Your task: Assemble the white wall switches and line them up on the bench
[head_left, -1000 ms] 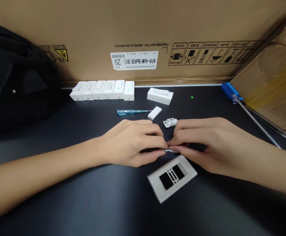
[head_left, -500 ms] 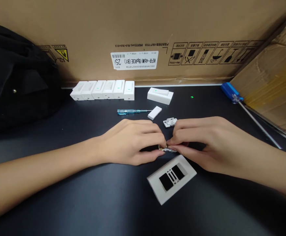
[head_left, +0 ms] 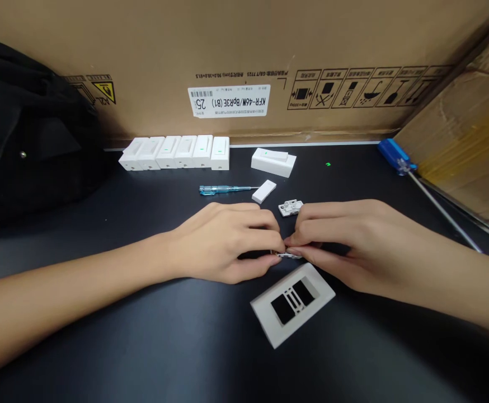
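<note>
Between the fingertips of my left hand (head_left: 240,240) and my right hand (head_left: 341,235) is a small white switch part (head_left: 290,256) with brass-coloured metal on it. Both hands pinch it just above the dark table, and the fingers hide most of it. Nearer to me lies a white switch housing (head_left: 265,322), tilted on the table, with two dark openings in its middle. Beyond my right fingers is another small white switch part (head_left: 290,208). A loose white rocker (head_left: 264,191) rests farther back, by the tip of a clear blue screwdriver (head_left: 221,190).
At the back stand several white switches (head_left: 177,152) in a row, with another white switch (head_left: 273,162) to their right. A larger blue-handled screwdriver (head_left: 395,157) lies at right. Cardboard boxes (head_left: 332,39) wall the back and right; a black bag (head_left: 30,134) sits at left.
My left fingertips have shifted slightly right over the small switch part, covering more of its brass-coloured metal. My right hand keeps its pinch, and the other things lie as before.
</note>
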`<state>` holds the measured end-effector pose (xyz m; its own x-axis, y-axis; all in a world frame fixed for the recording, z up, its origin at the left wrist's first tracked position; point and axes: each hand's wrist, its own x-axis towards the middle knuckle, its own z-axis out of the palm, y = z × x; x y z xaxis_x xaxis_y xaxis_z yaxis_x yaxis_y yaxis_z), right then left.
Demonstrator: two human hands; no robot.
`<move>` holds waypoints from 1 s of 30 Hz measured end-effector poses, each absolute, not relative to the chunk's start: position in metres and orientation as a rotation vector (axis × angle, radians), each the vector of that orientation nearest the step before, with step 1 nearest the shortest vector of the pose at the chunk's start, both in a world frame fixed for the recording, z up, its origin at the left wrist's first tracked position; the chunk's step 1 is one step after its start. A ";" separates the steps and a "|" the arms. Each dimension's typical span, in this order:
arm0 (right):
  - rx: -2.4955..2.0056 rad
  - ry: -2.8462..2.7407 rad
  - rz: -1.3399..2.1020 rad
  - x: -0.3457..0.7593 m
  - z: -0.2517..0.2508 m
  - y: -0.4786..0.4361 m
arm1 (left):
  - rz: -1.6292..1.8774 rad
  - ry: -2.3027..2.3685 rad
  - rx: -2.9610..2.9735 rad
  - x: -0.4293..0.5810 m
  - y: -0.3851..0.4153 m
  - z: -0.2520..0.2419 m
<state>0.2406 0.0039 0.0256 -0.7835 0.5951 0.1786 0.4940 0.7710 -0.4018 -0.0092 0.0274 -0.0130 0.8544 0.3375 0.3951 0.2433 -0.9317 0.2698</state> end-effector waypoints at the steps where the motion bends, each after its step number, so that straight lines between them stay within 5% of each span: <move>1: -0.847 -2.675 0.486 0.242 0.026 0.004 | 0.651 0.449 2.821 -0.009 0.027 -0.013; 30: -0.633 -2.721 0.295 0.246 0.023 0.005 | 0.681 0.421 2.634 -0.011 0.030 -0.013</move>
<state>0.2463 0.0053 0.0225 -0.8464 0.4589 0.2701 0.3904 0.8797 -0.2713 -0.0113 0.0300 -0.0130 0.8372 0.3755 0.3977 0.1880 -0.8803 0.4356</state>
